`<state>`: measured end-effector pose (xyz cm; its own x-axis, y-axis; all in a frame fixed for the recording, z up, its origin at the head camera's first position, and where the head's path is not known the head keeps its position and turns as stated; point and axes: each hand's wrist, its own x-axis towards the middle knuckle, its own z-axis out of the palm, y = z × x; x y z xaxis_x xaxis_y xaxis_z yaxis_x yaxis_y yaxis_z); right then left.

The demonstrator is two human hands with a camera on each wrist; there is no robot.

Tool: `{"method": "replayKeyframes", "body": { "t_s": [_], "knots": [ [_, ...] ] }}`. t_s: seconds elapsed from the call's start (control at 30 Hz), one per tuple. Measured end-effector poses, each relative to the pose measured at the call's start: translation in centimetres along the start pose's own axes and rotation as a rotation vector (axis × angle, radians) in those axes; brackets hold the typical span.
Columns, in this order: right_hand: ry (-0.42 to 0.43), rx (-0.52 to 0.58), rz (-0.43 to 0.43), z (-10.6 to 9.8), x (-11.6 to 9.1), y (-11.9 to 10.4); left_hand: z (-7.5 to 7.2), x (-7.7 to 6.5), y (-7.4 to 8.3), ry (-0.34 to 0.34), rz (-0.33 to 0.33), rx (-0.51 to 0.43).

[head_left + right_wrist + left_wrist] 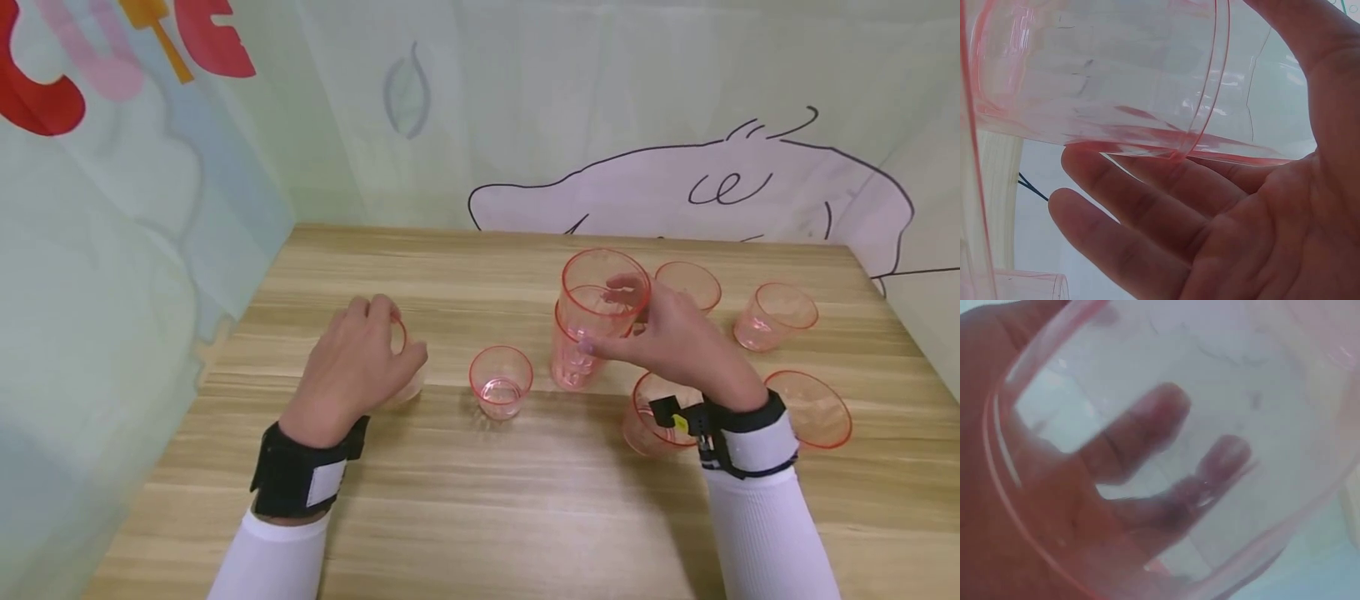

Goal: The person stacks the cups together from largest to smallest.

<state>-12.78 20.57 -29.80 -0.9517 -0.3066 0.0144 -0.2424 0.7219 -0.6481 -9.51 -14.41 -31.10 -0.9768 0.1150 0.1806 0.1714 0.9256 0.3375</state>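
Observation:
Toward the left of the head view, my left hand (348,358) curls over a clear pink plastic cup (408,387), mostly hidden behind it. In the left wrist view, fingers (1141,431) show through the wall of that cup. My right hand (678,342) holds the upper part of a stack of nested pink cups (573,367), thumb on the near side and fingers on the far side. The right wrist view shows fingers (1141,200) along the stack's wall. Between the hands a single pink cup (501,404) stands upright on the table.
Around the right forearm stand more pink cups: one behind the hand (693,287), one at the far right (772,325), one beside the wrist (810,412) and one partly under it (648,433). A printed cloth (450,167) hangs behind the wooden table (480,517).

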Motion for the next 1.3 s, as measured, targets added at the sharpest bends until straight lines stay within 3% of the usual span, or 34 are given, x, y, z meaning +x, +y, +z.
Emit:
{"method": "replayKeyframes", "body": {
  "t_s": [0.33, 0.83, 1.3],
  "knots": [
    [0.006, -0.004, -0.006, 0.0, 0.0, 0.1, -0.4, 0.4, 0.6, 0.043, 0.009, -0.070],
    [-0.003, -0.001, -0.006, 0.1, 0.0, 0.0, -0.9, 1.0, 2.3, 0.212, 0.020, -0.183],
    [0.016, -0.018, -0.020, 0.1, -0.1, -0.1, -1.2, 1.3, 3.2, 0.241, 0.079, -0.239]
  ]
}}
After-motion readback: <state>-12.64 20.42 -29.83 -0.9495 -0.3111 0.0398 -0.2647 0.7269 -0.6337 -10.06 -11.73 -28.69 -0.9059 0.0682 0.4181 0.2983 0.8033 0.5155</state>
